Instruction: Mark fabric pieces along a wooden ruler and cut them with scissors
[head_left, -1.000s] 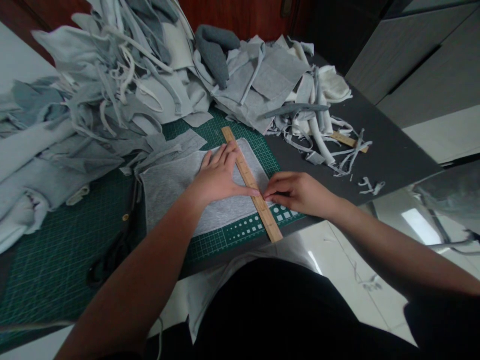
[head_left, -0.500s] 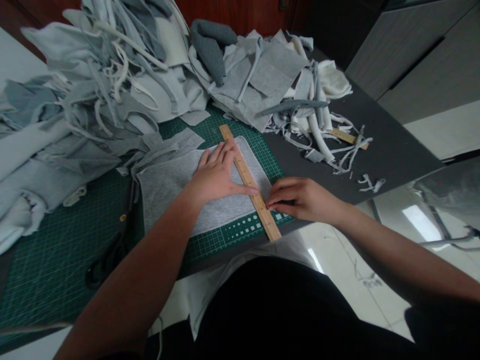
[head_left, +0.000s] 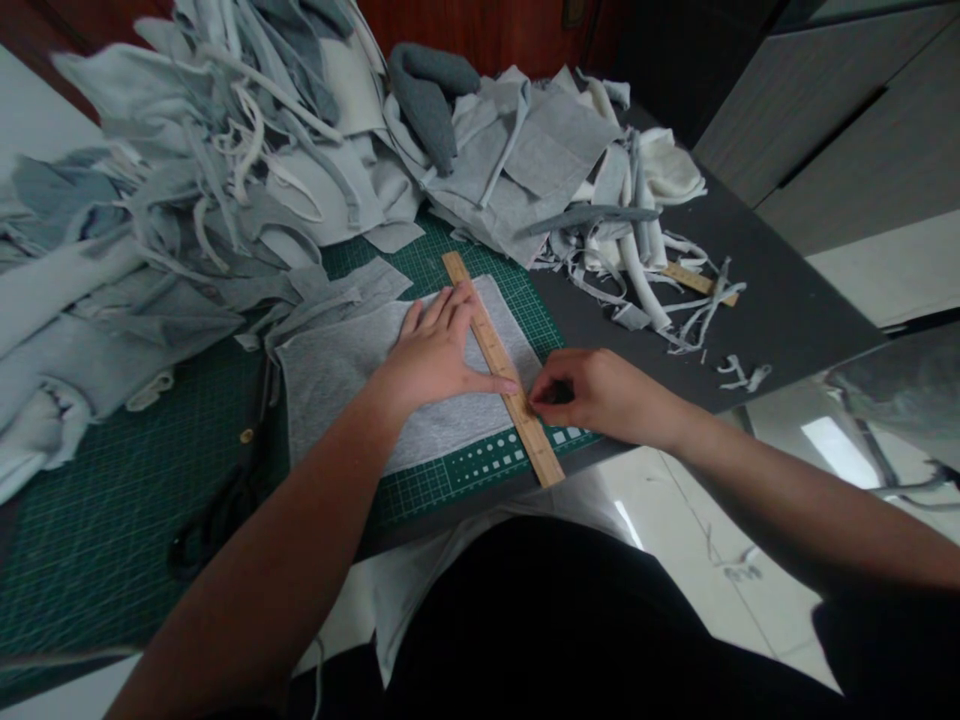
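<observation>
A grey piece of fabric (head_left: 337, 380) lies flat on a green cutting mat (head_left: 112, 500). Across the fabric's right part runs a wooden ruler (head_left: 491, 350), slanting down toward the table's front edge. My left hand (head_left: 439, 360) is spread over the fabric, with fingertips and thumb pressing on the ruler. Beside the ruler's right edge, my right hand (head_left: 592, 390) has its thumb and fingertips pinched together near the fabric's corner. Whatever sits in that pinch is too small or hidden to make out.
A large heap of grey and white fabric scraps (head_left: 300, 180) covers the back of the table. Black scissors (head_left: 217, 510) lie left of my left forearm. Another wooden ruler (head_left: 697, 280) lies among thin offcuts at the right. The table's front edge (head_left: 600, 450) runs close below my hands.
My right hand's fingers have drawn into a rounder pinch and moved slightly left against the ruler. My left hand and the ruler keep their place on the fabric.
</observation>
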